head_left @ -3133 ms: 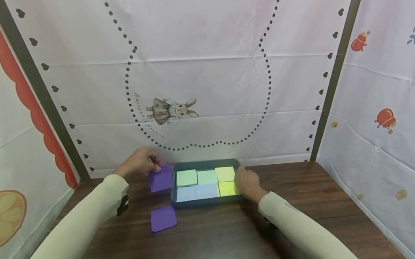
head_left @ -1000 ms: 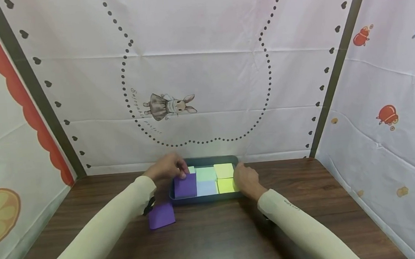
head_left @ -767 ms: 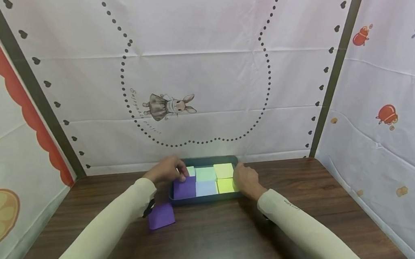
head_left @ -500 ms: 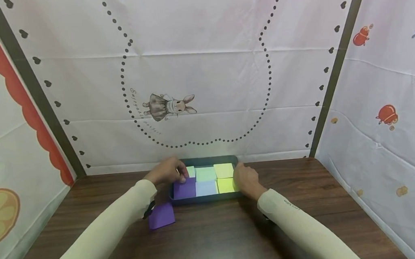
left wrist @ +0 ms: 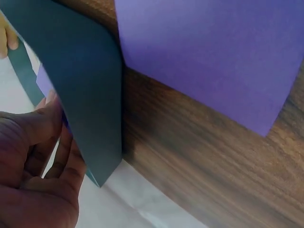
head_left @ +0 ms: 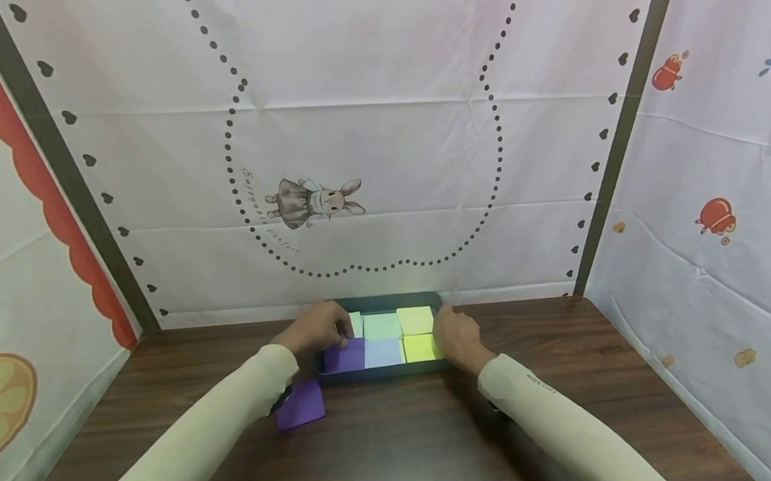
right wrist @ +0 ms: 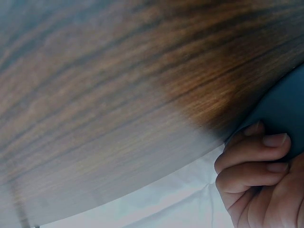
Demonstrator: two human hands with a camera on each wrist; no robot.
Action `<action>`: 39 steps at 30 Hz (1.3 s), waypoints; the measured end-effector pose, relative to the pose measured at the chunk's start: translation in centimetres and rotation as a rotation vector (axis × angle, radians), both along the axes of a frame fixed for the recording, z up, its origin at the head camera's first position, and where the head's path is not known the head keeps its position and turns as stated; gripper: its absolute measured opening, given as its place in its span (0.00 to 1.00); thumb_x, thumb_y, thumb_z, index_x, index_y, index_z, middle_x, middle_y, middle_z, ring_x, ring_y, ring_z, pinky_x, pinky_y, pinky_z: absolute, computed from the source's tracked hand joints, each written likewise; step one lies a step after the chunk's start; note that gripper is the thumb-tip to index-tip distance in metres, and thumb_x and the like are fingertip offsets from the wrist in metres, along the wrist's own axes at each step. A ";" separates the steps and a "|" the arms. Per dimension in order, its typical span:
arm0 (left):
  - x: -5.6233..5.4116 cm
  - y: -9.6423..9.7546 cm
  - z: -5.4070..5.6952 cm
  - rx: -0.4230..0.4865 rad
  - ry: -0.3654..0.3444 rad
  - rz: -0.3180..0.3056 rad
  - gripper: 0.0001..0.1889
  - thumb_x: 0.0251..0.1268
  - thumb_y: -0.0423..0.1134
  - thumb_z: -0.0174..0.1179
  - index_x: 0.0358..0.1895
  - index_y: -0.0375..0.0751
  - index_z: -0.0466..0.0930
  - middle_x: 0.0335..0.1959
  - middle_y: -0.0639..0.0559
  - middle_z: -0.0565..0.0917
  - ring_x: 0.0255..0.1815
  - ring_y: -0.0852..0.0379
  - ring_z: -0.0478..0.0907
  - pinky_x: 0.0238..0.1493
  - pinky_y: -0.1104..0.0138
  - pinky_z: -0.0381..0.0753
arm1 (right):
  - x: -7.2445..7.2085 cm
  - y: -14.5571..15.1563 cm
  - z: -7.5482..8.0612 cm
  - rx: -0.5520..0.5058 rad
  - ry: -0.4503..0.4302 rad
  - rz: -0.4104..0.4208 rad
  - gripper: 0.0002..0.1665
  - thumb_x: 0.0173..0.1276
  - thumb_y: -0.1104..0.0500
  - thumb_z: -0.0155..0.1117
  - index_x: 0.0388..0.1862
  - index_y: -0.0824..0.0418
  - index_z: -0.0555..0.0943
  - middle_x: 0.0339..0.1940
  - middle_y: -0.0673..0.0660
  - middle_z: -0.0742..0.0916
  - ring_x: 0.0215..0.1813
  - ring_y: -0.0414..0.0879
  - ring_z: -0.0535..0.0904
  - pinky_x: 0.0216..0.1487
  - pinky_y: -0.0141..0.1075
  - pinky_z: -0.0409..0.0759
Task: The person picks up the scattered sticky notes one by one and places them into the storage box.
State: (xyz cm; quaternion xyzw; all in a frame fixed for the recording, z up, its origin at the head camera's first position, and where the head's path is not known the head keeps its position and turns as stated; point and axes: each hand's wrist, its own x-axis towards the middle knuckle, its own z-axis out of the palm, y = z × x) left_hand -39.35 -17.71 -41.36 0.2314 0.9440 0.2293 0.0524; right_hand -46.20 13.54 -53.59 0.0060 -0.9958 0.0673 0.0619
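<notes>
My left hand (head_left: 316, 329) reaches over the left end of a dark blue-green tray (head_left: 385, 374) and pinches the far edge of a purple sticky note (head_left: 344, 358) in its front left spot. In the left wrist view, the thumb meets a sliver of purple paper (left wrist: 43, 81) behind the tray's wall (left wrist: 90, 90). At the tray's right end, my right hand (head_left: 459, 336) grips the rim. Its curled fingers (right wrist: 251, 152) lie against the outer wall in the right wrist view; the thumb is hidden. Another purple note (head_left: 301, 406) lies on the table, partly covered by the left wrist.
Inside the tray are green notes (head_left: 382, 326), a light blue note (head_left: 382, 352), a pale yellow one (head_left: 416, 320) and a bright yellow one (head_left: 419, 347). The brown wooden table (head_left: 401, 443) meets a printed white cloth (head_left: 379, 158) behind the tray.
The left hand has carried a purple note from left of the tray into its front left spot, over the light blue, and lowered it. The right hand stays on the rim.
</notes>
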 end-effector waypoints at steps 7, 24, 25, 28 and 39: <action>-1.3 -0.5 -2.2 -0.036 0.055 -0.098 0.06 0.65 0.30 0.77 0.43 0.39 0.96 0.39 0.49 0.94 0.41 0.55 0.88 0.53 0.56 0.92 | -0.2 0.3 -0.4 -0.028 0.004 0.012 0.16 0.86 0.61 0.48 0.59 0.69 0.79 0.23 0.58 0.83 0.26 0.50 0.82 0.22 0.45 0.81; 1.2 1.5 -1.5 -0.157 0.129 -0.018 0.06 0.66 0.24 0.71 0.39 0.38 0.94 0.32 0.50 0.91 0.30 0.57 0.82 0.39 0.59 0.89 | -0.1 0.2 -0.5 0.083 0.060 0.051 0.19 0.88 0.59 0.49 0.59 0.72 0.80 0.19 0.56 0.80 0.21 0.49 0.79 0.16 0.43 0.77; 1.2 1.5 -1.6 -0.162 0.132 -0.016 0.06 0.66 0.24 0.71 0.39 0.38 0.94 0.32 0.50 0.90 0.30 0.57 0.81 0.39 0.59 0.88 | -0.1 0.2 -0.6 0.078 0.059 0.053 0.19 0.88 0.59 0.49 0.59 0.72 0.80 0.19 0.56 0.80 0.21 0.49 0.79 0.16 0.43 0.77; 1.3 1.5 -1.8 -0.173 0.136 -0.009 0.06 0.67 0.24 0.71 0.38 0.39 0.94 0.31 0.50 0.90 0.29 0.57 0.81 0.39 0.59 0.88 | 0.1 0.1 -0.5 0.070 0.057 0.056 0.19 0.88 0.59 0.49 0.60 0.73 0.80 0.19 0.56 0.80 0.21 0.49 0.80 0.17 0.43 0.78; 1.2 1.4 -2.4 -0.213 0.206 -0.021 0.06 0.68 0.25 0.71 0.36 0.40 0.93 0.33 0.50 0.91 0.30 0.57 0.81 0.41 0.57 0.90 | 2.7 -0.9 2.3 0.036 0.054 0.019 0.18 0.82 0.64 0.52 0.60 0.75 0.80 0.27 0.64 0.88 0.29 0.55 0.88 0.28 0.50 0.88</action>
